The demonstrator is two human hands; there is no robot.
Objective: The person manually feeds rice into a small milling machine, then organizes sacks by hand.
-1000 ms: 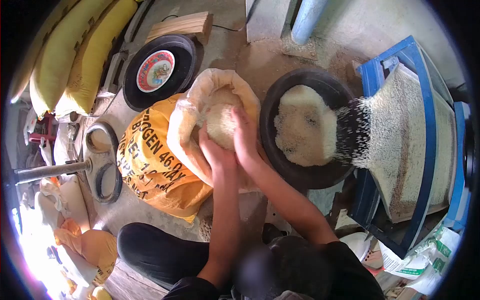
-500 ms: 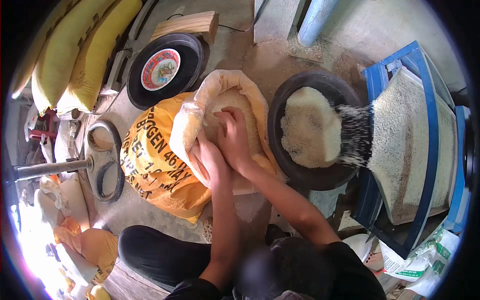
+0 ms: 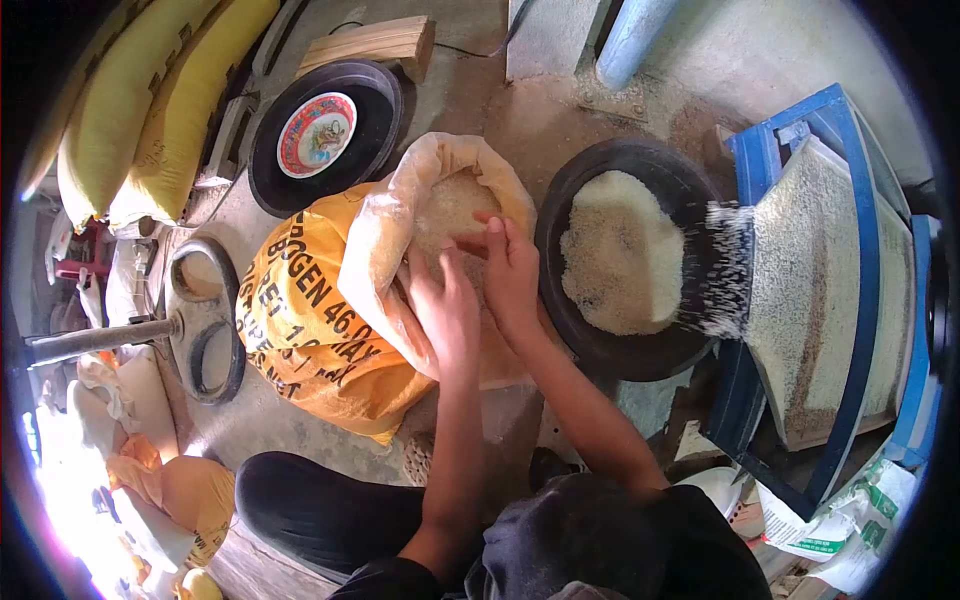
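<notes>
Head view: sack [image 3: 300, 310] lies open-mouthed on the floor, with rice [image 3: 450, 205] inside. Left hand [image 3: 445, 315] sits at its near rim, fingers spread, gripping nothing. Right hand [image 3: 510, 270] is just beside it over the rice, fingers straight and empty. Basin [image 3: 605, 355], right of the sack, receives grain from the chute [image 3: 810, 250].

Small grain mill workshop, rough and dusty. Right: blue-framed machine chute [image 3: 820, 280] spilling grain [image 3: 725, 270] into black basin [image 3: 600, 352]. Centre: open orange sack [image 3: 310, 330] of grain on bare concrete floor [image 3: 470, 100]. Far left: yellow sacks [image 3: 130, 110] stacked. Husk dust spread near pipe [image 3: 625, 40].
</notes>
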